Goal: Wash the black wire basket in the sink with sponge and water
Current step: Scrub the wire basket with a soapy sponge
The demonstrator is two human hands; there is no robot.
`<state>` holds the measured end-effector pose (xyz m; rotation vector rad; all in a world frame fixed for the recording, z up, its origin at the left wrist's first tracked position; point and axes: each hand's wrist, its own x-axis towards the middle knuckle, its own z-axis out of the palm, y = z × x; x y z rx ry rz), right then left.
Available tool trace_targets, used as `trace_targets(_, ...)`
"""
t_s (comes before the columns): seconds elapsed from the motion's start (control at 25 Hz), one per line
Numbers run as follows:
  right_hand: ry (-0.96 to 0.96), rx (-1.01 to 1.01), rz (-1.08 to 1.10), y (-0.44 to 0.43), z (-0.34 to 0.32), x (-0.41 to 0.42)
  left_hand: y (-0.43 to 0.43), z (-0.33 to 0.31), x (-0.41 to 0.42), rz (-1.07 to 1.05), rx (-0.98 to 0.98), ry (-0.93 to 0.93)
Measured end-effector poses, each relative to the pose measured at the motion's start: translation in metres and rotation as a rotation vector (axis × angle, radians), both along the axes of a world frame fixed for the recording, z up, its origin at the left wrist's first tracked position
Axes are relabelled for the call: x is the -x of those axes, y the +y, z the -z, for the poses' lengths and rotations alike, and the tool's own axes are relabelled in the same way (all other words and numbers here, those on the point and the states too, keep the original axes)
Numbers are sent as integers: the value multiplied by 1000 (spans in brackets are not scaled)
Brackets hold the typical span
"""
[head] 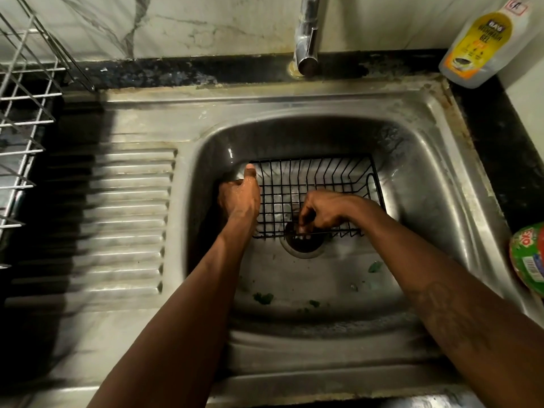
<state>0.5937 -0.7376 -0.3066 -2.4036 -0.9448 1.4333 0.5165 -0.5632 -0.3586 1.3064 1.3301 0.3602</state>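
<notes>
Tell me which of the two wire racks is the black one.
The black wire basket in the sink, held by both hands. The other wire rack, on the counter at far left, is silver.

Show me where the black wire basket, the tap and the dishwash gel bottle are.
black wire basket (309, 184): head view, on its floor grid.
tap (307, 39): head view, on the chrome spout.
dishwash gel bottle (477, 42): head view, on its yellow label.

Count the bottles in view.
1: a dishwash gel bottle on the counter at the sink's back right corner. The green package at right isn't clearly a bottle.
</notes>
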Motion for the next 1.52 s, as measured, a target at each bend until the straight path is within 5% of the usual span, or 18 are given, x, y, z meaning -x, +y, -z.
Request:
trace_targets(0.08,-48,-83,66,-5,4,-9,2,3,0,12,15,-4)
trace_targets(0.24,-537,-371,485,4,22,-22,-1,-11,1,20,-18,-10)
trace_targets(0.52,-16,18,-112,-23,1,-20,1,-12,0,23,-52,-4)
trace_targets(0.68,-503,-278,397,-16,23,-37,1,-11,0,27,-59,-4)
trace_targets(0.76,-629,-358,483,-10,26,-34,3,-9,-1,12,-46,0)
trace_targets(0.96,-29,-12,-37,-21,0,-12,7,-2,-2,31,-69,28)
trace_targets(1.04,-49,2,-34,-22,2,-17,9,2,-2,35,-69,36)
trace_targets(1.24,-621,-281,397,-14,19,-35,12,4,-3,68,-75,82)
trace_targets(1.32,-544,-200,311,-15,16,-32,13,1,-3,69,-94,84)
trace_targets(1.44,-68,72,23,-28,-2,-22,15,-4,-2,45,-116,48)
trace_targets(1.52,-68,81,7,-32,-2,-22,15,-4,-1,50,-112,57)
